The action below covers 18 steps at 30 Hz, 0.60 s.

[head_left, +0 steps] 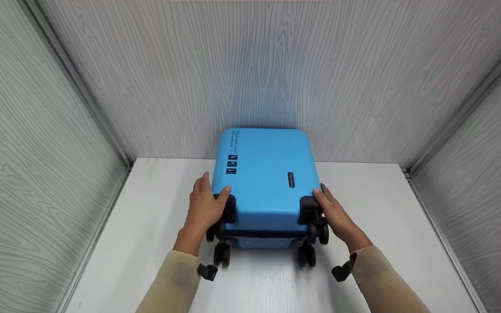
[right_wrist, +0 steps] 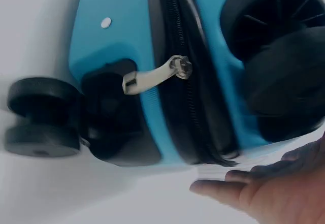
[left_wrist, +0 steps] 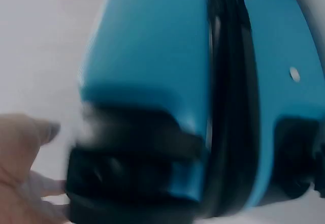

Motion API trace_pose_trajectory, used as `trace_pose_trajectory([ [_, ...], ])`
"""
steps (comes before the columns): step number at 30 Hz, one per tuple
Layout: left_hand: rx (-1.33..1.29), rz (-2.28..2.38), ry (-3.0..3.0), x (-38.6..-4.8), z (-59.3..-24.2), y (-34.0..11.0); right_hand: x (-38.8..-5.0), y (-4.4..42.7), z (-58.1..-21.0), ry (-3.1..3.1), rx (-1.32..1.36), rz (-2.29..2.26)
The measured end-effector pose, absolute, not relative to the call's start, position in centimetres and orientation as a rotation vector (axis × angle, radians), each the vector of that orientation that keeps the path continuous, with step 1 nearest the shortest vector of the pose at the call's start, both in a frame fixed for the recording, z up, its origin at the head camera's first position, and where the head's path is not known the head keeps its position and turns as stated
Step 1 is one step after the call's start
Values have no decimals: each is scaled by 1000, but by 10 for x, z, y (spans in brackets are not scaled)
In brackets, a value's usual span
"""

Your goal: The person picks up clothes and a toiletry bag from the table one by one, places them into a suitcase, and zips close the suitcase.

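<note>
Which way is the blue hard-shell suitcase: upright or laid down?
Laid down: the blue hard-shell suitcase has its printed broad face up and its black wheels jutting toward the head camera.

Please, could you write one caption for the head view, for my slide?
Both hands touch a blue suitcase from opposite sides, its black wheels toward the viewer.

The head view is bright and mostly crisp; a pale sheen lies on the white surface at lower centre, faint soft shadow spreads beneath the suitcase, and a bluish cast tints the back wall above it; the left wrist view is dimmer, hazy and smeared, worst at lower centre; the right wrist view is clearer, its zipper pull fairly sharp, its leftmost wheel softly blurred.
</note>
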State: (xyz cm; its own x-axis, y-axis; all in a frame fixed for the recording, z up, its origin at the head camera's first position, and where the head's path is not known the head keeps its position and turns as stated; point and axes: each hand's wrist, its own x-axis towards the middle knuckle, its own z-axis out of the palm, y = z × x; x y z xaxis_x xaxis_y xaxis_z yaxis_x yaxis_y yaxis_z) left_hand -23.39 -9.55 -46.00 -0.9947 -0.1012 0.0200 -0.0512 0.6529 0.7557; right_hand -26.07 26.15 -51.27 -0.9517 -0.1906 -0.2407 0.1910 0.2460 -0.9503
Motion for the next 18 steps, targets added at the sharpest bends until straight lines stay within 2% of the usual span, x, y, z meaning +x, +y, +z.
trace_pose_trajectory([
  [6, 150, -1585, -2907, -243, -475, -107, -255, 253, -521, 2125, 11, -1888],
  [18, 45, -1581, -2959, -256, -475, -130, -216, 227, -522, 2199, 72, -1913],
])
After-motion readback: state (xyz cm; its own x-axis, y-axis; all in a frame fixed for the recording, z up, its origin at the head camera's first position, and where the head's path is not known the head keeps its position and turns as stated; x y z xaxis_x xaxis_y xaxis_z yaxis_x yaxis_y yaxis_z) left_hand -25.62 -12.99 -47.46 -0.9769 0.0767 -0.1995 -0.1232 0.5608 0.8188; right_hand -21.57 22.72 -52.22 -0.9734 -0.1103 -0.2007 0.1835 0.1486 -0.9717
